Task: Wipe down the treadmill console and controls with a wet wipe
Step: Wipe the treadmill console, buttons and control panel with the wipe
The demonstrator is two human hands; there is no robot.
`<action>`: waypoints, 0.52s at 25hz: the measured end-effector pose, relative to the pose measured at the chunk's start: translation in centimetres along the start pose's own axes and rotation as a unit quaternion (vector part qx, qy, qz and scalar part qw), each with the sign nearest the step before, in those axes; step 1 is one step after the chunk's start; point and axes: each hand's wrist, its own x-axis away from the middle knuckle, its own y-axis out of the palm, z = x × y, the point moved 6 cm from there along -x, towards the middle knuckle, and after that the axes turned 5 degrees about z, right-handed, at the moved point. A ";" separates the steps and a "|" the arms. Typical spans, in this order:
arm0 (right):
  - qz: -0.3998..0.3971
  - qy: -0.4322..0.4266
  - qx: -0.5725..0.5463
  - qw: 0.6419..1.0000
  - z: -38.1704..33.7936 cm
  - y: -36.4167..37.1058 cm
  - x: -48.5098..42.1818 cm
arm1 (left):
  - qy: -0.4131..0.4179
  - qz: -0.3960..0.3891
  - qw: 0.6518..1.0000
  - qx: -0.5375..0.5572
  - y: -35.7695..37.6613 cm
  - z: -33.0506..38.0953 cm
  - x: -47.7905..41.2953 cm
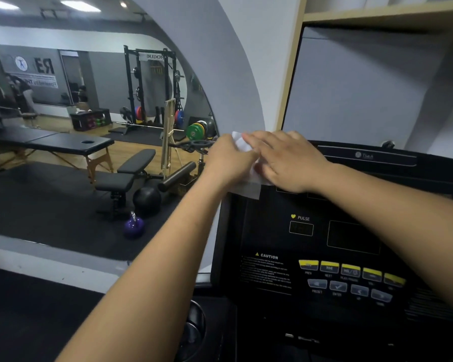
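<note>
The wet wipe (247,189) lies at the far left corner of the treadmill console (270,231), partly draped over its edge. The left hand (228,163) grips the wipe's left portion with curled fingers. The right hand (285,163) rests flat on the wipe, fingers straight and together. The control buttons (351,270) lie nearer and to the right of both hands. The right hand is closer to them, so the next stroke likely runs near-right across the panel.
</note>
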 end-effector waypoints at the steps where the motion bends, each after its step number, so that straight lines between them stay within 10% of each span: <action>1: -0.002 0.002 -0.056 0.998 0.1 -0.4 -0.2 | -0.011 0.009 1.000 0.028 0.6 -0.4 0.2; 4: -0.038 0.104 -0.232 0.966 3.8 -1.5 -0.2 | -0.045 -0.005 0.995 0.087 1.8 -2.5 1.5; 13: -0.010 0.159 -0.035 0.987 7.2 -0.8 0.5 | -0.067 -0.082 0.986 0.133 2.2 -9.7 7.8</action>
